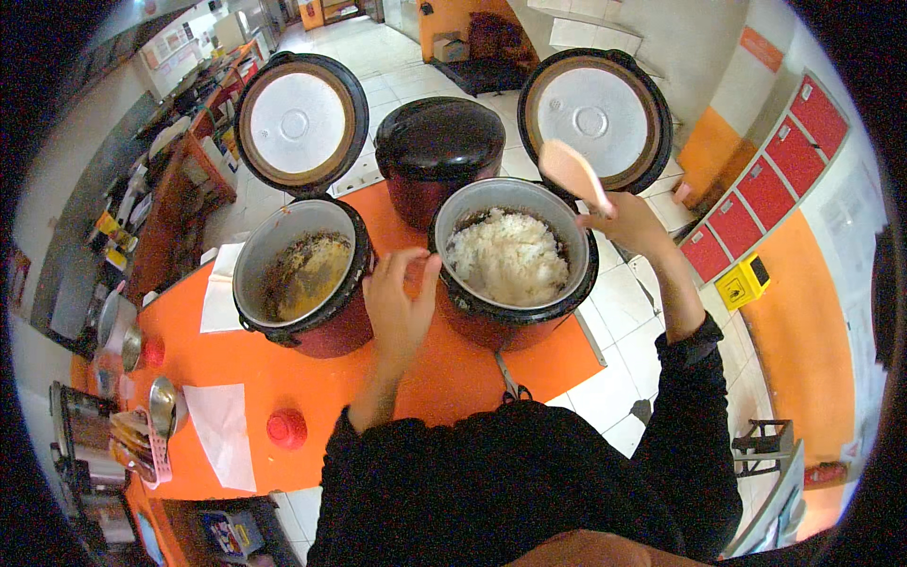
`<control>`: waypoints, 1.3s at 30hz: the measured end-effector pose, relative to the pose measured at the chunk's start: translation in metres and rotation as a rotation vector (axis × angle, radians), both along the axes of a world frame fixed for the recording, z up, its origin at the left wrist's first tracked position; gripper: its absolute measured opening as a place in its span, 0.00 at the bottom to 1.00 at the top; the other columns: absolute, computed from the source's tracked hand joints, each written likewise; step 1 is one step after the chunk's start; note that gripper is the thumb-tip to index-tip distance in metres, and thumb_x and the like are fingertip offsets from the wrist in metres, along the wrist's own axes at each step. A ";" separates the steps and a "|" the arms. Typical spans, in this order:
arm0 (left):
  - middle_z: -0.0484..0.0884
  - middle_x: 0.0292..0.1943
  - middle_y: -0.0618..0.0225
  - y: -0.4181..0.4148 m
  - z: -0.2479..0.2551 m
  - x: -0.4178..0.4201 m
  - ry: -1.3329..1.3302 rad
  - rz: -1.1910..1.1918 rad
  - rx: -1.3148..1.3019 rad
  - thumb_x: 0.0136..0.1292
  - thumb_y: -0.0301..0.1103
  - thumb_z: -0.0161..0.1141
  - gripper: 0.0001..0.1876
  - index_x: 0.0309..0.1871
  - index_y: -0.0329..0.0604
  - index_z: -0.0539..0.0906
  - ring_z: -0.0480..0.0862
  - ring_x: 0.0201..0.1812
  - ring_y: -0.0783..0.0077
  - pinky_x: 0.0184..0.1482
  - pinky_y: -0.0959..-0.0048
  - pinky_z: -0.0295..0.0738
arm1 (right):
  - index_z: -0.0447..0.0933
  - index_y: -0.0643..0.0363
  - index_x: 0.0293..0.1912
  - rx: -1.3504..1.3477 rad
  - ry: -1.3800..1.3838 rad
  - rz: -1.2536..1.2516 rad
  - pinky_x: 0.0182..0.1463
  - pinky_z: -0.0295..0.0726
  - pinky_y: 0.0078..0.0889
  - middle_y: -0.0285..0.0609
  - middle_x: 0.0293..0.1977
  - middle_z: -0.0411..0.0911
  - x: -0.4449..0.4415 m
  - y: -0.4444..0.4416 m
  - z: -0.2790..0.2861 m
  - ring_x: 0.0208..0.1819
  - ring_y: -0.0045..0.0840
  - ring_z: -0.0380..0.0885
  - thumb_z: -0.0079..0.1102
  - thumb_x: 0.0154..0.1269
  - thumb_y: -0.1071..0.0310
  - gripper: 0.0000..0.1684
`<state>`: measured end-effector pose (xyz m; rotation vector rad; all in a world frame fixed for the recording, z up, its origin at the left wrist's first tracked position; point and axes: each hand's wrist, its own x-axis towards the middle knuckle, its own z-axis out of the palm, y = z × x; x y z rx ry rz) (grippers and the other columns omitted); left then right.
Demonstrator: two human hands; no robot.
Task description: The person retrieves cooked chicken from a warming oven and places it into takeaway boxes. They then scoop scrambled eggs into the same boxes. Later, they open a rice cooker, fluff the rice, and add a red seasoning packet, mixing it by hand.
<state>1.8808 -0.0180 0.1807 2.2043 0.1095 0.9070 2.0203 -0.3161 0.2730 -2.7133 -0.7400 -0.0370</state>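
Observation:
My right hand [633,225] grips the handle of a pale rice paddle [572,173], raised above the right rim of a rice cooker. That cooker [514,322] has its lid [595,117] up and holds white cooked rice [509,259]. My left hand [402,301] is between two cookers, fingers parted and holding nothing, its fingertips close to the left rim of the rice-filled one. The left rice cooker [340,329], lid [301,120] also raised, has yellowish and dark brown residue on its inner pot. Behind them stands a third rice cooker [441,152] with its lid down.
On the orange table [340,418] are a red bowl [287,428], white paper sheets [225,432], and scissors [515,386] near my body. A pink basket [159,453] and metal bowls [164,404] stand at the left. Red lockers [765,191] line the right wall.

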 end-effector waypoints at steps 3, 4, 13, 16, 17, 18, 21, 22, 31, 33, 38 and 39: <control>0.83 0.33 0.55 0.010 0.016 0.027 0.171 -0.003 0.240 0.61 0.49 0.59 0.18 0.38 0.42 0.84 0.83 0.33 0.54 0.38 0.60 0.76 | 0.80 0.57 0.39 0.003 0.006 -0.190 0.40 0.77 0.47 0.55 0.31 0.80 0.014 -0.019 -0.039 0.35 0.50 0.80 0.58 0.60 0.47 0.22; 0.83 0.33 0.53 0.011 0.016 0.033 0.229 -0.017 0.260 0.61 0.50 0.58 0.19 0.37 0.41 0.84 0.83 0.34 0.53 0.39 0.58 0.76 | 0.81 0.57 0.38 -0.032 -0.020 -0.195 0.39 0.77 0.48 0.56 0.31 0.80 0.012 -0.019 -0.047 0.35 0.51 0.80 0.59 0.60 0.48 0.21; 0.85 0.33 0.51 0.027 0.017 0.054 0.537 -0.110 0.154 0.58 0.44 0.59 0.16 0.36 0.40 0.87 0.84 0.38 0.52 0.44 0.60 0.77 | 0.82 0.64 0.32 0.196 0.065 -0.316 0.34 0.75 0.38 0.51 0.23 0.80 0.018 -0.014 -0.079 0.27 0.37 0.81 0.63 0.54 0.58 0.17; 0.85 0.34 0.51 0.037 -0.001 0.066 0.592 -0.166 0.017 0.58 0.43 0.60 0.16 0.38 0.39 0.87 0.85 0.37 0.56 0.43 0.63 0.77 | 0.83 0.64 0.31 0.238 0.068 -0.354 0.33 0.75 0.35 0.49 0.22 0.80 0.022 -0.015 -0.088 0.26 0.34 0.81 0.64 0.52 0.57 0.17; 0.86 0.34 0.52 0.035 -0.005 0.066 0.613 -0.167 -0.079 0.58 0.42 0.61 0.15 0.38 0.38 0.87 0.85 0.37 0.58 0.43 0.64 0.76 | 0.83 0.64 0.31 0.249 0.061 -0.359 0.33 0.75 0.35 0.49 0.22 0.80 0.022 -0.015 -0.089 0.26 0.34 0.81 0.65 0.52 0.57 0.17; 0.86 0.34 0.53 0.034 -0.009 0.066 0.633 -0.168 -0.175 0.57 0.40 0.61 0.15 0.38 0.37 0.87 0.85 0.37 0.60 0.42 0.65 0.76 | 0.83 0.64 0.31 0.277 0.067 -0.366 0.32 0.75 0.34 0.47 0.22 0.80 0.021 -0.015 -0.089 0.26 0.32 0.81 0.65 0.52 0.57 0.17; 0.86 0.34 0.54 0.027 -0.004 0.064 0.600 -0.192 -0.420 0.56 0.36 0.62 0.15 0.38 0.32 0.86 0.84 0.36 0.66 0.42 0.68 0.75 | 0.83 0.64 0.29 0.367 0.090 -0.383 0.31 0.73 0.33 0.43 0.21 0.80 0.018 -0.014 -0.089 0.25 0.28 0.79 0.65 0.52 0.57 0.17; 0.86 0.34 0.54 0.026 -0.003 0.065 0.602 -0.195 -0.440 0.56 0.36 0.62 0.15 0.37 0.31 0.86 0.83 0.37 0.67 0.42 0.68 0.75 | 0.82 0.64 0.28 0.398 0.099 -0.385 0.30 0.73 0.32 0.42 0.21 0.80 0.019 -0.015 -0.090 0.24 0.26 0.78 0.65 0.51 0.57 0.16; 0.84 0.31 0.57 0.035 0.048 0.057 0.537 -0.201 0.095 0.59 0.36 0.59 0.11 0.37 0.37 0.85 0.83 0.35 0.61 0.42 0.67 0.75 | 0.80 0.62 0.28 0.441 0.065 -0.152 0.27 0.68 0.25 0.34 0.19 0.75 0.022 -0.024 -0.057 0.22 0.17 0.71 0.62 0.57 0.60 0.13; 0.83 0.32 0.57 0.034 0.089 0.026 0.379 -0.203 0.106 0.61 0.39 0.59 0.12 0.38 0.39 0.84 0.82 0.35 0.58 0.42 0.65 0.75 | 0.80 0.63 0.29 0.509 0.021 -0.139 0.28 0.73 0.32 0.40 0.19 0.78 -0.003 -0.013 -0.021 0.21 0.23 0.74 0.62 0.59 0.58 0.16; 0.82 0.36 0.55 0.044 0.077 -0.041 0.483 -0.484 0.277 0.63 0.41 0.56 0.13 0.37 0.39 0.79 0.81 0.37 0.56 0.42 0.61 0.75 | 0.82 0.59 0.36 0.592 0.190 -0.048 0.21 0.65 0.21 0.32 0.16 0.74 -0.048 -0.033 -0.015 0.17 0.13 0.68 0.54 0.64 0.64 0.11; 0.82 0.38 0.55 0.053 0.056 -0.060 0.555 -0.524 0.353 0.64 0.40 0.55 0.12 0.39 0.39 0.79 0.81 0.40 0.55 0.42 0.60 0.74 | 0.83 0.58 0.37 0.544 0.183 0.042 0.19 0.64 0.19 0.31 0.15 0.74 -0.061 -0.035 -0.017 0.15 0.13 0.67 0.52 0.66 0.65 0.12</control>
